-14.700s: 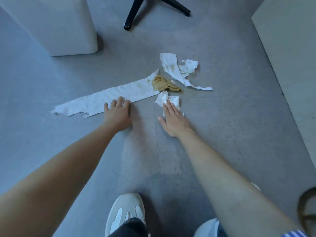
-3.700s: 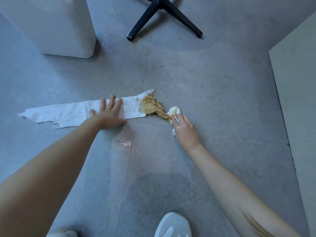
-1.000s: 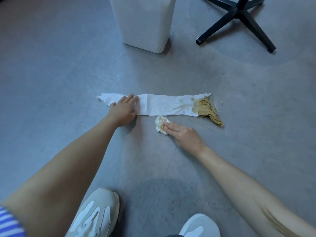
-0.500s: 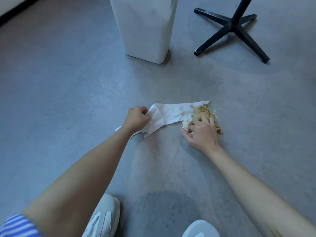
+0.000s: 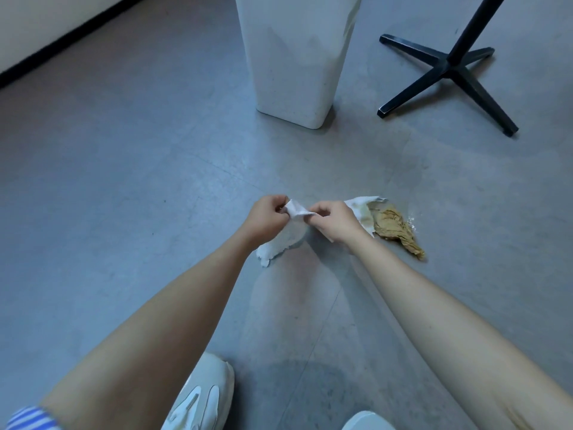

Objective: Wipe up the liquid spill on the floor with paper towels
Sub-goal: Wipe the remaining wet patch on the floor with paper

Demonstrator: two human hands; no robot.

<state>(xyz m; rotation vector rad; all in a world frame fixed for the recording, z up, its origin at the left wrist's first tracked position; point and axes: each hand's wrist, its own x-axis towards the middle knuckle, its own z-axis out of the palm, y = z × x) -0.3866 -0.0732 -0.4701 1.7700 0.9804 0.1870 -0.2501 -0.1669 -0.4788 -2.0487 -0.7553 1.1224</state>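
Note:
A long white paper towel strip [image 5: 296, 209] is bunched between my two hands, just above the grey floor. My left hand [image 5: 266, 217] pinches its left part, and the torn end hangs down below that hand. My right hand [image 5: 335, 223] grips it a little to the right. The strip's far end [image 5: 361, 206] is stained yellow-brown and lies on the floor. Beside it lies a soaked brown wad of paper [image 5: 395, 229]. A few wet droplets [image 5: 412, 220] glisten on the floor right of the wad.
A white square pedestal [image 5: 297, 57] stands on the floor straight behind my hands. A black cross-shaped stand base [image 5: 449, 69] sits at the back right. My two white shoes [image 5: 201, 395] are at the bottom edge. A dark baseboard [image 5: 62, 41] runs at the upper left.
Both hands have come together and lifted the white strip's middle off the floor. The right hand left the brown wad and now grips the strip; the small white wad is out of sight.

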